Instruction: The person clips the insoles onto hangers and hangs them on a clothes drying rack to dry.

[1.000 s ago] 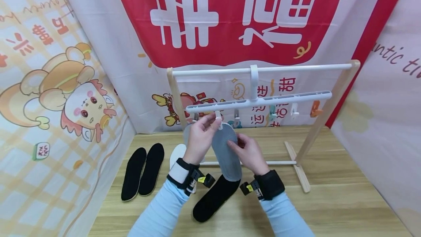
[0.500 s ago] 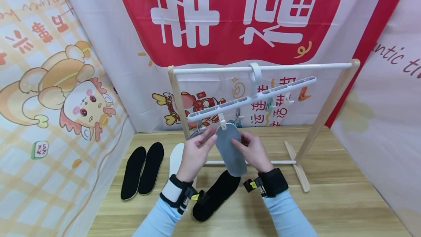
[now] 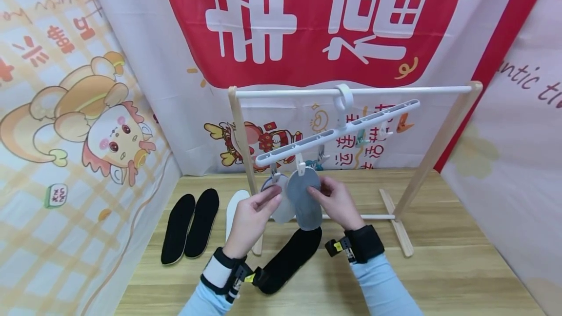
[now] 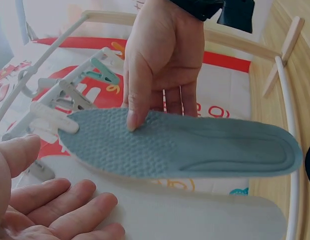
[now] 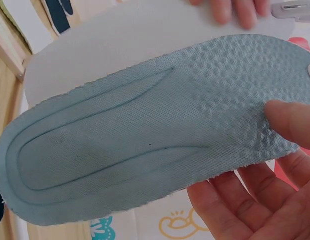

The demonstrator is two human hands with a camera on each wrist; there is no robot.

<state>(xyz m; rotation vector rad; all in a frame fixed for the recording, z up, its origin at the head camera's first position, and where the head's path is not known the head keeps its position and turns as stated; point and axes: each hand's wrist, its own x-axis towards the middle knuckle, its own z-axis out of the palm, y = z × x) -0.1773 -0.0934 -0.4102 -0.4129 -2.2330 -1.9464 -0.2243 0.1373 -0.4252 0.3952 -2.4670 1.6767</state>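
A blue-grey insole [image 3: 304,200] hangs by its end from a white clip [image 3: 300,166] on the white hanger [image 3: 322,138]. My right hand [image 3: 337,204] pinches its edge, thumb [image 5: 289,122] on the textured face and fingers behind. Beside it a paler insole [image 3: 284,209] hangs from another clip. My left hand [image 3: 251,218] is at that paler insole's left side, its fingers [image 4: 75,220] loosely extended and holding nothing; whether they touch it, I cannot tell. The hanger tilts, its left end lower and nearer.
A rack with a white top bar [image 3: 285,94] and wooden legs carries the hanger. Two black insoles [image 3: 202,223] lie at the left, a white insole [image 3: 234,208] beside the rack, and another black insole [image 3: 290,262] in front. Spare clips, including an orange one [image 3: 404,123], hang at the right.
My left hand has let go of the clip and moved down and left to the paler insole. The hanger has swung, its left end coming nearer. My right hand still pinches the blue-grey insole.
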